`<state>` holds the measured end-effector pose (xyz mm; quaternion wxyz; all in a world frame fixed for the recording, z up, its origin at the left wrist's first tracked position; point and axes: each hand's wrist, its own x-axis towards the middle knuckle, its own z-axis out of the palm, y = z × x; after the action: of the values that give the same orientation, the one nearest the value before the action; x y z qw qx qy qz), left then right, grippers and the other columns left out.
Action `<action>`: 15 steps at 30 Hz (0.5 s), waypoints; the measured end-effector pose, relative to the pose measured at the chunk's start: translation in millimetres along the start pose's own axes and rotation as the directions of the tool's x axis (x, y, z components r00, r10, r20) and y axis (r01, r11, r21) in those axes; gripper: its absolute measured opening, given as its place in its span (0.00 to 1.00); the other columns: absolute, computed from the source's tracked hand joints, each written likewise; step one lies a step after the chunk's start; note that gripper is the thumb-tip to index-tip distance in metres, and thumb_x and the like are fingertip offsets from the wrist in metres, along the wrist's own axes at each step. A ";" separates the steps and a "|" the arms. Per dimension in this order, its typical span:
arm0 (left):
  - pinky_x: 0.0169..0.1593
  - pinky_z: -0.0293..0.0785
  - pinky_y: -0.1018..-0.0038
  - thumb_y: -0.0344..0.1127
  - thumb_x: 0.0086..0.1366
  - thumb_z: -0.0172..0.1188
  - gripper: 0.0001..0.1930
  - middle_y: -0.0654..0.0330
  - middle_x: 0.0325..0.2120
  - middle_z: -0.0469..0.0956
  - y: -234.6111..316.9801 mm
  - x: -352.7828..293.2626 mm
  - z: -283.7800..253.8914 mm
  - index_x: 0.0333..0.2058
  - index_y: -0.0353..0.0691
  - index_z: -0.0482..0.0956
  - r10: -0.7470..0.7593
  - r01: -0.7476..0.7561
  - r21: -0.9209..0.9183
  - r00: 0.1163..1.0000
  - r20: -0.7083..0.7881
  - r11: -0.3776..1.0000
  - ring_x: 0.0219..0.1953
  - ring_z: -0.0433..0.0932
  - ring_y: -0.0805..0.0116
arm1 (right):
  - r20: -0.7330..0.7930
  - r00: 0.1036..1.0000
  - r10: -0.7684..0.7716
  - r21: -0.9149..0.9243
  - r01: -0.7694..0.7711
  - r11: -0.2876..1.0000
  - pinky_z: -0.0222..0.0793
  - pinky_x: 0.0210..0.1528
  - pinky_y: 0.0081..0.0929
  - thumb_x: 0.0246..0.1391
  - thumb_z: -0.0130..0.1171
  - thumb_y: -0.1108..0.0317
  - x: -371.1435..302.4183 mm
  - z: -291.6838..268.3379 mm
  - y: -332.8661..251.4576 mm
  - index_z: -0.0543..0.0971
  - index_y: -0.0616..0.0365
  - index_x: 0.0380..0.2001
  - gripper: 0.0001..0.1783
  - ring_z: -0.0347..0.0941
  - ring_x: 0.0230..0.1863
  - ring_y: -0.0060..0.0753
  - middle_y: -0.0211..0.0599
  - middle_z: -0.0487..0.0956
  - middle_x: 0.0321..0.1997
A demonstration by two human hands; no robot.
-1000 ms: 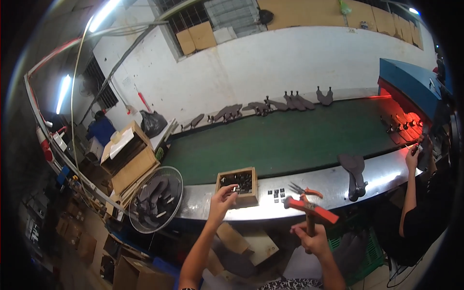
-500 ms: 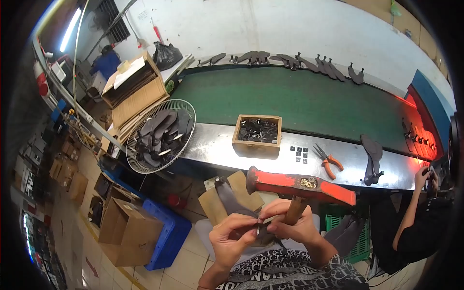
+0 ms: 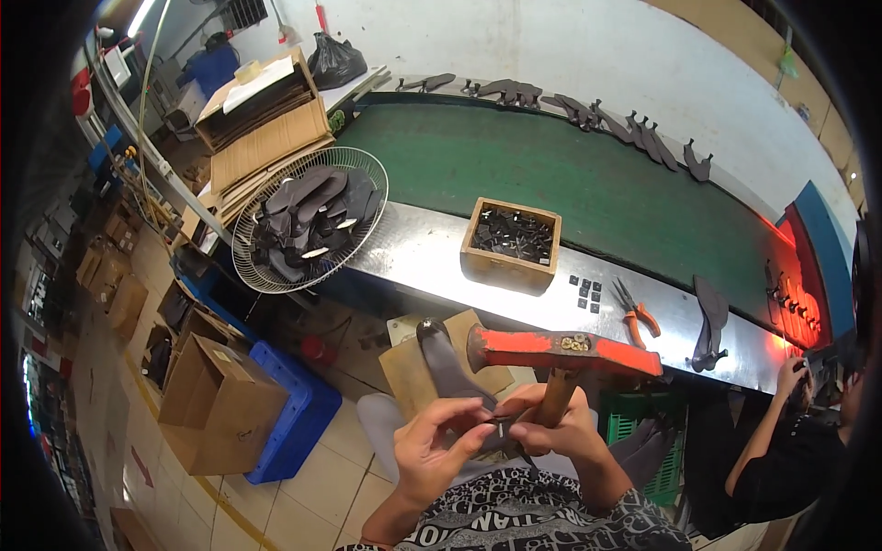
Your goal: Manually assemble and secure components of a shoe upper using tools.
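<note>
My right hand (image 3: 568, 439) is closed around the wooden handle of a hammer (image 3: 522, 350) with a worn red head, which stands upright above my fingers. The same hand's fingertips also pinch a small dark strap-like piece (image 3: 503, 429) with a light edge. Close beside them, my left hand (image 3: 430, 452) has its thumb and forefinger curled at the left end of that piece; its exact shape is partly hidden by the fingers. Beyond my hands, a dark grey sole-shaped piece (image 3: 447, 365) lies over a tan board (image 3: 404, 375).
On the metal ledge stand a wooden box (image 3: 477, 260) of small black parts, several black squares (image 3: 585, 294), orange-handled pliers (image 3: 643, 319) and a dark sole (image 3: 708, 312). Left is a wire basket (image 3: 241, 250) of soles. A green belt (image 3: 441, 165) runs behind; a co-worker (image 3: 790, 459) sits right.
The whole view has shifted, so the bench appears moved slightly right and the basket higher. My left thumb and forefinger have opened a little; the hammer stays in my right hand.
</note>
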<state>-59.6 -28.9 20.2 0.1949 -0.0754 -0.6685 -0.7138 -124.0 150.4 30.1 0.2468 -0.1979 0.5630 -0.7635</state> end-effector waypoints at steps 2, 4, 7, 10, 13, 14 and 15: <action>0.40 0.76 0.77 0.21 0.56 0.67 0.19 0.53 0.35 0.78 6.5 1.7 -3.2 0.46 0.28 0.74 -0.003 0.000 0.079 1.000 0.029 0.997 0.38 0.78 0.70 | 0.025 0.999 -0.028 -0.029 0.028 0.999 0.69 0.27 0.15 0.51 0.66 0.77 3.7 0.5 -2.4 0.80 0.65 0.39 0.11 0.75 0.30 0.18 0.34 0.80 0.38; 0.40 0.76 0.77 0.22 0.56 0.67 0.19 0.53 0.35 0.78 12.1 5.3 -2.5 0.47 0.28 0.74 -0.009 -0.001 0.157 0.998 0.060 0.988 0.38 0.78 0.69 | 0.005 0.999 0.040 0.012 -0.040 0.999 0.66 0.23 0.14 0.51 0.65 0.77 3.4 1.7 1.0 0.80 0.66 0.39 0.11 0.72 0.26 0.16 0.34 0.80 0.36; 0.40 0.76 0.76 0.26 0.55 0.69 0.17 0.52 0.34 0.79 10.9 13.7 -0.8 0.43 0.29 0.76 0.007 -0.004 0.146 1.000 -0.022 0.989 0.38 0.78 0.68 | 0.006 0.997 0.077 0.135 -0.077 0.988 0.59 0.17 0.14 0.53 0.64 0.77 2.4 -0.6 8.4 0.79 0.67 0.40 0.10 0.68 0.20 0.13 0.35 0.79 0.34; 0.40 0.76 0.75 0.28 0.54 0.69 0.13 0.52 0.34 0.80 3.8 16.6 -6.0 0.37 0.31 0.80 0.138 -0.154 0.219 0.987 0.087 0.963 0.38 0.79 0.66 | 0.020 0.998 0.058 0.207 -0.060 0.976 0.57 0.16 0.14 0.54 0.62 0.78 3.7 0.8 6.7 0.78 0.67 0.39 0.09 0.67 0.18 0.12 0.35 0.79 0.33; 0.40 0.75 0.73 0.30 0.53 0.70 0.10 0.53 0.34 0.80 7.0 16.5 -3.7 0.32 0.33 0.81 0.116 -0.125 0.230 0.992 0.052 0.965 0.37 0.79 0.63 | 0.030 1.000 -0.001 0.127 -0.003 0.992 0.58 0.16 0.13 0.54 0.61 0.78 6.0 -0.9 7.9 0.78 0.68 0.39 0.09 0.68 0.19 0.13 0.35 0.79 0.34; 0.40 0.75 0.71 0.31 0.52 0.70 0.10 0.54 0.34 0.80 7.7 17.9 -4.7 0.32 0.34 0.81 0.154 -0.170 0.290 0.985 0.076 0.942 0.37 0.78 0.62 | 0.052 0.997 -0.060 0.057 0.057 0.997 0.58 0.16 0.14 0.54 0.61 0.79 7.9 -2.4 11.2 0.77 0.68 0.39 0.09 0.68 0.19 0.13 0.35 0.79 0.35; 0.41 0.75 0.70 0.32 0.52 0.70 0.10 0.55 0.34 0.81 8.6 18.7 -5.5 0.32 0.34 0.81 0.190 -0.214 0.347 0.976 0.103 0.913 0.38 0.78 0.61 | 0.054 0.997 -0.057 0.058 0.054 0.997 0.58 0.16 0.14 0.54 0.61 0.79 9.3 -3.5 14.9 0.77 0.68 0.39 0.09 0.68 0.19 0.13 0.35 0.79 0.35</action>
<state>-72.6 -37.9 34.5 0.2556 -0.1315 -0.7813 -0.5540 -131.3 143.9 15.1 0.2464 -0.2277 0.5285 -0.7799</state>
